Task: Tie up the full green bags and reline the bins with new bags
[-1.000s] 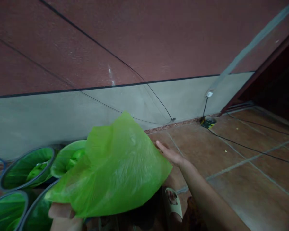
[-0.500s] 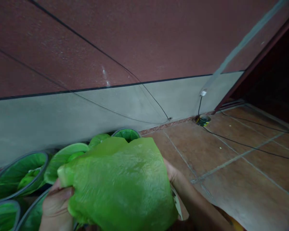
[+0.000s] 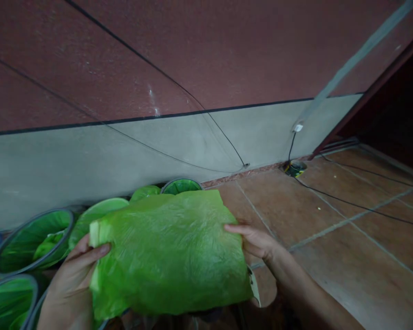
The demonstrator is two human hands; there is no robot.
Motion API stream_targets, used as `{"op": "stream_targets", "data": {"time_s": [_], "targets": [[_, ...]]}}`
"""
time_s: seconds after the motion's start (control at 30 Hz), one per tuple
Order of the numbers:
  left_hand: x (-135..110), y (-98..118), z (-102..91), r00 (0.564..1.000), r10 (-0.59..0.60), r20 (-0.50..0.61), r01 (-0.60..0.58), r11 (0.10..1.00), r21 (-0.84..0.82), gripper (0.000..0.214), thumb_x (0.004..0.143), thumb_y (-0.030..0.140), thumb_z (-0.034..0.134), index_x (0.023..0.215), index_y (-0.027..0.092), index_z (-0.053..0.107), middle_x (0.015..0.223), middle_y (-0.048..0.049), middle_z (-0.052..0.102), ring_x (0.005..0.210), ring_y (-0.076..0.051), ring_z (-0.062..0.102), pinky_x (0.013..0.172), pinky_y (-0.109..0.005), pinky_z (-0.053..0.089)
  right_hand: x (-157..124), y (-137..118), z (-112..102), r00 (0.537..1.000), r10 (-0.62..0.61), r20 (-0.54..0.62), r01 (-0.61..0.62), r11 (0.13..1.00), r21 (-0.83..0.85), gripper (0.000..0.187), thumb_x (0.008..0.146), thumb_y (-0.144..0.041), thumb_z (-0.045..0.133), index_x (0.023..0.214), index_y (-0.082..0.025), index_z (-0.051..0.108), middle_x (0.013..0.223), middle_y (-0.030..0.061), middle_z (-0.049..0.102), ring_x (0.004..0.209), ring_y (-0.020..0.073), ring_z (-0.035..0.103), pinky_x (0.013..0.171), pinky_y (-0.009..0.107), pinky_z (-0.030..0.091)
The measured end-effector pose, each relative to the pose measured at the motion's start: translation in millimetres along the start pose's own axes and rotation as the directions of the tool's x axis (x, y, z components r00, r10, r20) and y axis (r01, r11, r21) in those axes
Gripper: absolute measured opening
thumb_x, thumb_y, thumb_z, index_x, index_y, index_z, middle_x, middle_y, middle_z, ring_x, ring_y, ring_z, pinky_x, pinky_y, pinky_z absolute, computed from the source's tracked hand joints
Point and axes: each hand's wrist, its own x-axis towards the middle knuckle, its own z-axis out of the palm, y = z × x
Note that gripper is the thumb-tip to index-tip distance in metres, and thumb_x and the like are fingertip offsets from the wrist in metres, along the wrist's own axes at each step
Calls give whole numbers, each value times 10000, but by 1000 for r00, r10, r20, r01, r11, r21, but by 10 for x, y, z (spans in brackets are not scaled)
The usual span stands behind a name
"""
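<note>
My left hand and right hand each grip an edge of a green plastic bag, stretched flat between them above the floor. Just behind it, bag-lined buckets stand along the wall, maroon above, grey below. Brown floor tiles run right, crossed by a black cable, toward a dark doorway.

Both hands, left hand and right hand, hold a green plastic bag, seemingly above lined buckets.
</note>
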Motion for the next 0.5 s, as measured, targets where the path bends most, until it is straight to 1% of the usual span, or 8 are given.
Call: {"op": "stream_targets", "data": {"time_s": [0.03,0.1,0.17,0.2,0.27,0.33,0.4,0.5], "targets": [[47,4,-28,1000,-11,24,10,1000,22,605,449,206,783,1030,331,671,875,55,764,649,-257,700,543,-370,600,-13,-9,-6,999,-28,-20,27,998,-51,342,677,-302,786,994,-186,733,969,80,758,901,246,705,913,425,528],[151,24,-62,997,-41,62,36,997,73,547,438,230,817,960,319,683,846,45,765,681,-261,702,583,-363,600,-18,-44,-35,992,-103,-66,96,990,-104,372,614,-230,811,973,-172,733,945,84,760,830,246,714,850,408,554],[260,44,-68,994,-50,96,38,992,120,494,421,241,846,887,290,689,824,22,763,729,-260,702,624,-342,593,-8,-90,-93,973,-179,-145,166,981,-96,469,588,-208,821,1040,-162,707,960,85,758,803,239,715,807,382,565],[312,48,-65,992,-49,118,33,990,138,490,416,239,855,876,277,690,827,9,762,757,-260,701,640,-332,589,-1,-114,-130,955,-215,-203,201,976,-87,546,579,-195,826,1104,-167,680,977,80,755,805,234,714,793,368,567],[407,33,-51,990,-42,138,21,989,148,508,419,223,861,898,253,694,848,-9,760,799,-249,695,663,-309,578,7,-159,-212,905,-272,-326,258,962,-88,710,571,-170,833,1241,-198,600,991,60,753,809,222,712,769,346,569],[483,-12,-32,992,-20,127,4,992,128,540,437,200,854,951,230,694,844,-8,754,780,-215,684,665,-277,560,6,-201,-293,853,-323,-409,301,946,-119,804,573,-166,835,1316,-239,538,961,34,756,798,210,708,735,327,566],[534,-71,-2,996,26,88,-34,995,90,567,449,175,838,995,201,687,767,8,733,698,-170,658,628,-238,528,0,-241,-362,818,-379,-433,352,925,-145,791,580,-183,832,1310,-277,543,959,10,754,808,196,702,729,309,555],[550,-135,80,992,119,36,-120,992,47,673,458,146,800,1114,182,657,652,39,677,633,-141,626,589,-207,481,-13,-297,-438,789,-440,-428,402,897,-183,595,571,-229,831,1140,-270,661,949,1,753,805,177,690,738,294,532]]}}
